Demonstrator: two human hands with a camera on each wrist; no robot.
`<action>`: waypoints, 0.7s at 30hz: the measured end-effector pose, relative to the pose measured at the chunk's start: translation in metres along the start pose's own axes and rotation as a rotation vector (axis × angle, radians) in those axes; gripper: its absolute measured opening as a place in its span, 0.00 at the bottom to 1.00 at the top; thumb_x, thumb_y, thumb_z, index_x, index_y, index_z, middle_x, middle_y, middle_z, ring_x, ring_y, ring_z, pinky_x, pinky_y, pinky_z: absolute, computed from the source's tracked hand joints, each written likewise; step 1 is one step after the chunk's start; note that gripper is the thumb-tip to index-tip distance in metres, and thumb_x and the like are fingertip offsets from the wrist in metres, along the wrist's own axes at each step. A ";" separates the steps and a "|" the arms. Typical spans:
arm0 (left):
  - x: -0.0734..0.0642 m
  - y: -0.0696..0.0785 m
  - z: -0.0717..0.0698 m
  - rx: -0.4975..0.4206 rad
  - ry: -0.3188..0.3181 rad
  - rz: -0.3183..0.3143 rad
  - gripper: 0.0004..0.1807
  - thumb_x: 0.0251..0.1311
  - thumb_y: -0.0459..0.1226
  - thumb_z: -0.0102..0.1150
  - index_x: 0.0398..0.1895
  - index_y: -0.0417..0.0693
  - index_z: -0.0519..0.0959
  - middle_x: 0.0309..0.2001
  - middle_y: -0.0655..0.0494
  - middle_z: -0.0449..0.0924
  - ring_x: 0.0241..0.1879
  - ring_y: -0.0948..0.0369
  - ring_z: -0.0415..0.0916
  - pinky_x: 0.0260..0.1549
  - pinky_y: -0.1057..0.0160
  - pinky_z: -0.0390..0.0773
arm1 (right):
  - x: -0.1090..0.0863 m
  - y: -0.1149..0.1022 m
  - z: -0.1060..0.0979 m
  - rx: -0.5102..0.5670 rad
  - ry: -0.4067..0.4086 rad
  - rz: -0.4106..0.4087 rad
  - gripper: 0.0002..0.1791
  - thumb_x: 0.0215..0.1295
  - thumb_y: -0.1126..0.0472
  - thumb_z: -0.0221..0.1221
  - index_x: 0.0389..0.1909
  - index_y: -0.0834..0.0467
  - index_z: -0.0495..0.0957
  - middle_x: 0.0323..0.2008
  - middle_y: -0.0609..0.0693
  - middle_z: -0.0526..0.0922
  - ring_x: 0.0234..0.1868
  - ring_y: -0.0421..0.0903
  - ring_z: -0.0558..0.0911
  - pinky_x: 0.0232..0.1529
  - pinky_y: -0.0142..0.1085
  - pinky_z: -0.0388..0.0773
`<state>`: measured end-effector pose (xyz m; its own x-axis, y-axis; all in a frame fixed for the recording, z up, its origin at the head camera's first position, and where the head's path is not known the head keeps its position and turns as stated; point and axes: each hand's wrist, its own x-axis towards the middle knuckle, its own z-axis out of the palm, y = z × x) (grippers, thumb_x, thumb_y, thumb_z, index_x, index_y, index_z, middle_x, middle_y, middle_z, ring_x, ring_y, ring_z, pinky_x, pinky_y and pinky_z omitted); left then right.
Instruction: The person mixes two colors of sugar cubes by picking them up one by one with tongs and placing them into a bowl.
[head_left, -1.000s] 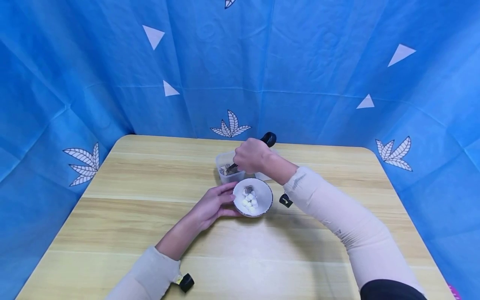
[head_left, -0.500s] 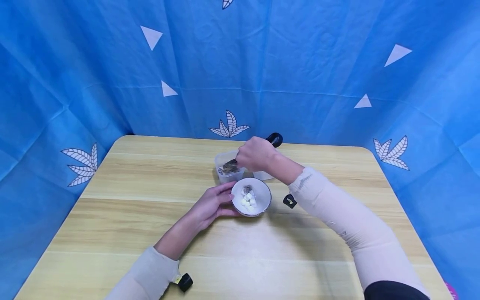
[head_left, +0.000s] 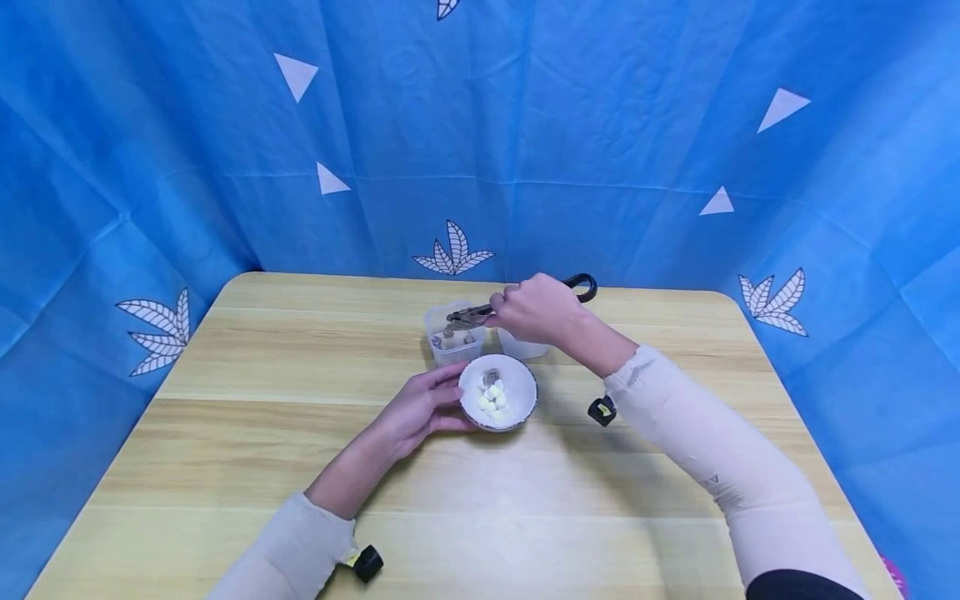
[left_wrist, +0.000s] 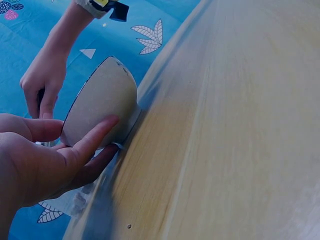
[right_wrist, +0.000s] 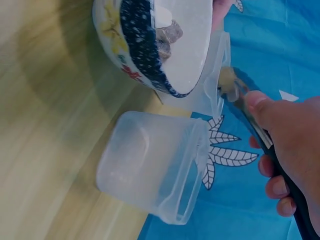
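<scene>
My left hand (head_left: 412,410) holds a bowl (head_left: 522,385) by its left side, thumb at the rim and fingers against the outside in the left wrist view. White pieces (head_left: 492,402) and grey-brown chunks (right_wrist: 170,34) lie inside it. My right hand (head_left: 538,308) grips black-handled metal tongs (head_left: 469,316) over the left clear plastic container (head_left: 455,357). Brownish chunks (head_left: 453,339) sit in that container. At the tongs' tip in the right wrist view shows a tan piece (right_wrist: 227,78); I cannot tell if the tongs pinch it.
A second clear plastic container (right_wrist: 142,160) stands right of the first, partly under my right hand. Both are behind the bowl on the wooden table (head_left: 247,392). A blue curtain (head_left: 600,125) hangs around the table's back and sides.
My right hand has moved right and drawn the tongs up out of the left container, so their metal end now shows. The left hand still holds the bowl in place.
</scene>
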<state>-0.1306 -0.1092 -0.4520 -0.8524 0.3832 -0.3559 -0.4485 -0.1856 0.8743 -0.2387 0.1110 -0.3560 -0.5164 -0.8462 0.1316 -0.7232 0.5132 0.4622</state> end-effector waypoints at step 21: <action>0.000 -0.001 0.000 -0.015 0.010 -0.006 0.34 0.74 0.27 0.48 0.82 0.44 0.56 0.79 0.35 0.58 0.71 0.37 0.69 0.58 0.42 0.86 | -0.068 -0.004 -0.002 0.008 0.257 0.075 0.21 0.72 0.42 0.62 0.29 0.56 0.77 0.15 0.46 0.72 0.14 0.43 0.65 0.06 0.34 0.59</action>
<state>-0.1305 -0.1089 -0.4525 -0.8521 0.3756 -0.3644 -0.4576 -0.1967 0.8672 -0.1997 0.1666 -0.3646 -0.4360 -0.8141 0.3835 -0.6916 0.5758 0.4361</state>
